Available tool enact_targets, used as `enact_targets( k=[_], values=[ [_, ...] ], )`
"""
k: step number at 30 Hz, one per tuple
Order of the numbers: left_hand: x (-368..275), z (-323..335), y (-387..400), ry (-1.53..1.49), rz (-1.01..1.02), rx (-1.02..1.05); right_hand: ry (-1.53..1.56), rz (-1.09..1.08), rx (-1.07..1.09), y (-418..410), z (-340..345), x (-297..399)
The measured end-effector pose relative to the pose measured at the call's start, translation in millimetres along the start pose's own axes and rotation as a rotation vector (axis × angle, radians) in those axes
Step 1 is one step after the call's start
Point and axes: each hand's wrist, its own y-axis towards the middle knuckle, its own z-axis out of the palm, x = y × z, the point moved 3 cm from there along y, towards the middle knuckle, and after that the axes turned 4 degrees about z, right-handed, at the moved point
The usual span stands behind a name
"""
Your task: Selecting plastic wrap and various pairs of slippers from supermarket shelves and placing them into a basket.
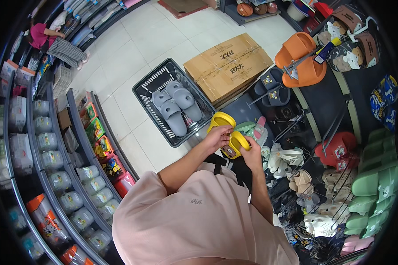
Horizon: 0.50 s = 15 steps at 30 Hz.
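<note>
A pair of yellow slide sandals is in front of my torso, one with a brown bear face on its strap. My left hand is at the inner edges of the pair, its fingers pinching what looks like a thin tie or tag between them. My right hand grips the nearer yellow sandal by its side. Just beyond, on the floor, stands a black plastic shopping basket holding grey slide sandals. Green and pink clogs lie just right of the yellow pair.
Taped cardboard boxes stand beside the basket. Hooks at right hold orange slides, dark slides, red slides and several clogs. Shelves with packaged goods curve along the left. A person stands by the far left shelves.
</note>
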Motion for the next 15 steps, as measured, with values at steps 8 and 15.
enact_targets(
  k=[8, 15],
  values=[
    [-2, 12, -3, -0.166, 0.005, 0.011, 0.189, 0.057, -0.127, 19, -79, -41],
    [-21, 44, -29, -0.022, 0.019, 0.115, -0.082, 0.126, -0.612, 54, -227, -170]
  ],
)
